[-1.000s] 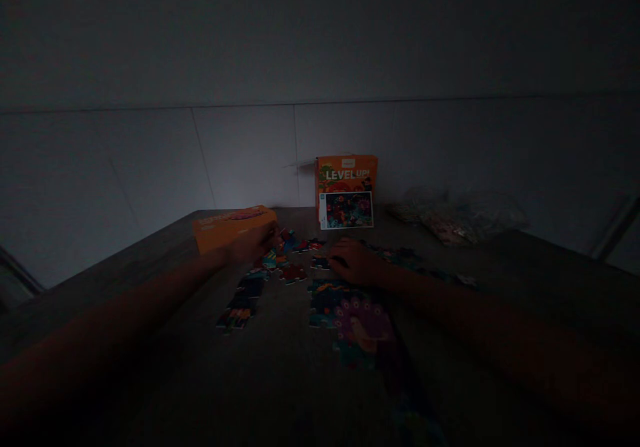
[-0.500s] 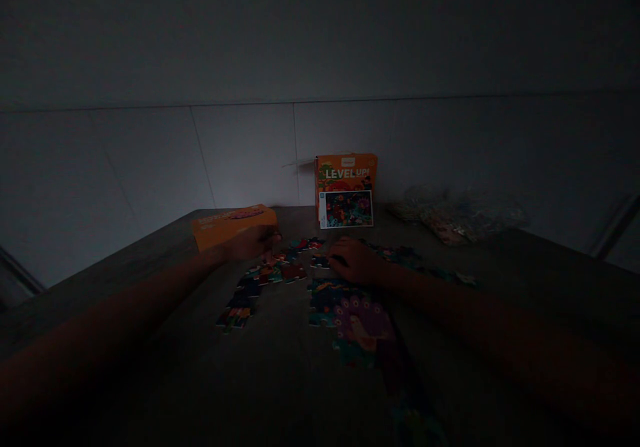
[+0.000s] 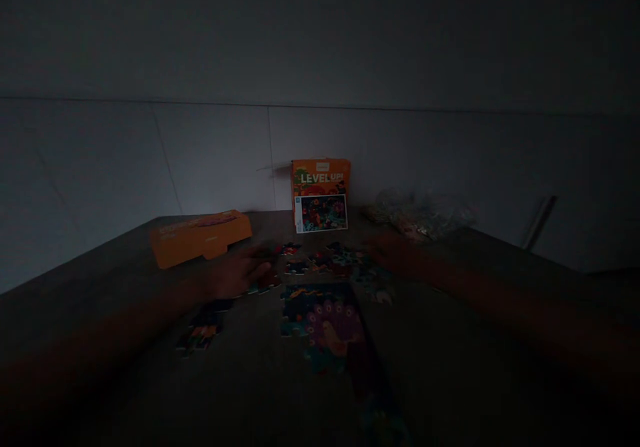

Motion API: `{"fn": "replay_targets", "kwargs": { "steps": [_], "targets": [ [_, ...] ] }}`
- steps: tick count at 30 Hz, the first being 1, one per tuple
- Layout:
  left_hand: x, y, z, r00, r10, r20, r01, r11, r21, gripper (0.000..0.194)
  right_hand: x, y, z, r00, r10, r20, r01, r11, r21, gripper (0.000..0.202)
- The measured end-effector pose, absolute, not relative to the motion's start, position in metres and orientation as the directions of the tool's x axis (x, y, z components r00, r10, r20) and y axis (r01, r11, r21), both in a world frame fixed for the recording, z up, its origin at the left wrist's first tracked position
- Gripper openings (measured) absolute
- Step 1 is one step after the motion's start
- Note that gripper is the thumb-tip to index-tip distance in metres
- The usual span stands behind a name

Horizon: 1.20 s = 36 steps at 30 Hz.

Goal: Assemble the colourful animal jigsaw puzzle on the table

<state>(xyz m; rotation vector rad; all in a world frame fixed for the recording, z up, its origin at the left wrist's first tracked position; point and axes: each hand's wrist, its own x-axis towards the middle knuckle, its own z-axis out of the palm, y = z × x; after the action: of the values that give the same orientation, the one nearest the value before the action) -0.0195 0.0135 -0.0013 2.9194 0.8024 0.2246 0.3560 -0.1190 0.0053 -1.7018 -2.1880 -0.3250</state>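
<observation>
The light is very dim. My left hand (image 3: 237, 275) rests low over loose jigsaw pieces (image 3: 265, 283) on the left, its fingers stretched out and apart, with no piece visibly gripped. My right hand (image 3: 390, 250) is at the right end of the scattered pieces (image 3: 345, 255); darkness and blur hide its fingers. Between the arms lies a joined puzzle section (image 3: 327, 327) with a purple peacock, running down toward me along its right side. A smaller joined strip (image 3: 203, 327) lies beside my left forearm.
An orange "LEVEL UP!" box (image 3: 323, 169) stands against the wall, a picture card (image 3: 323, 213) leaning on its front. Another orange box piece (image 3: 200, 239) lies at the back left. Clear plastic bags (image 3: 425, 217) sit at the back right of the grey table (image 3: 240, 393).
The view has turned right. My left hand has come nearer and lower onto the left pieces. My right hand has moved right, away from the middle pieces, which now show more spread out.
</observation>
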Motion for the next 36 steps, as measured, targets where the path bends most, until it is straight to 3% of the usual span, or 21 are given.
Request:
{"fn": "replay_targets", "kwargs": {
  "steps": [5, 8, 14, 19, 27, 36],
  "targets": [
    [0.018, 0.013, 0.006, 0.874, 0.387, 0.294, 0.383, -0.921, 0.072, 0.048, 0.383, -0.15, -0.014, -0.156, 0.925, 0.347, 0.973, 0.205, -0.109, 0.039],
    [0.061, 0.008, 0.013, 0.949, 0.213, 0.232, 0.197, -0.976, 0.09, 0.046, 0.378, -0.148, -0.019, -0.154, 0.945, 0.289, 0.961, 0.212, -0.178, 0.044],
    [0.135, -0.004, 0.002, 0.99, -0.07, 0.124, -0.086, -0.988, 0.127, 0.054, 0.36, -0.147, -0.021, -0.235, 0.943, 0.236, 0.943, 0.28, -0.178, 0.046],
    [0.133, -0.002, -0.01, 0.976, 0.02, 0.217, -0.031, -0.973, 0.228, 0.047, 0.369, -0.151, -0.014, -0.234, 0.933, 0.274, 0.951, 0.278, -0.135, 0.042],
    [0.116, 0.01, -0.024, 0.865, 0.376, 0.333, 0.195, -0.862, 0.468, 0.05, 0.38, -0.151, -0.011, -0.212, 0.925, 0.315, 0.969, 0.242, -0.058, 0.034],
    [0.119, 0.02, -0.029, 0.815, 0.479, 0.325, 0.128, -0.696, 0.706, 0.054, 0.379, -0.15, -0.015, -0.23, 0.912, 0.34, 0.963, 0.264, -0.055, 0.031]
  ]
}}
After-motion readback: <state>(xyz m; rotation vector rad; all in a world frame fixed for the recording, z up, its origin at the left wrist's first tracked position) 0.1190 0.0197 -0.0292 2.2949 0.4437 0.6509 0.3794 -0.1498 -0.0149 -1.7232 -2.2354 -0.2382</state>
